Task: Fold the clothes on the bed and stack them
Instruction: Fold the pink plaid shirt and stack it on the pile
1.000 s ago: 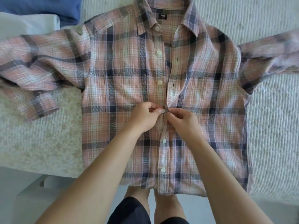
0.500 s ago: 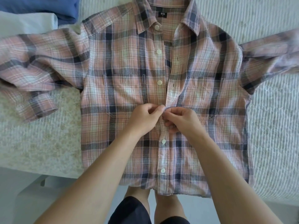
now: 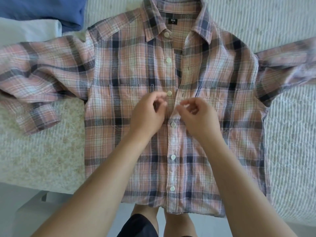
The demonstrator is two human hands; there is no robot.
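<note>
Now the pink plaid button-up shirt (image 3: 174,106) is lying flat across the bed (image 3: 289,137), placket running collar-to-hem. Left hand (image 3: 147,115) and right hand (image 3: 196,117) are hovering curled, holding nothing, flanking the next open white button (image 3: 169,93), left nearer.

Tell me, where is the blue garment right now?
In the head view, the folded blue garment sits in the top left corner on the bed, behind a white cloth and beside the plaid shirt.
</note>
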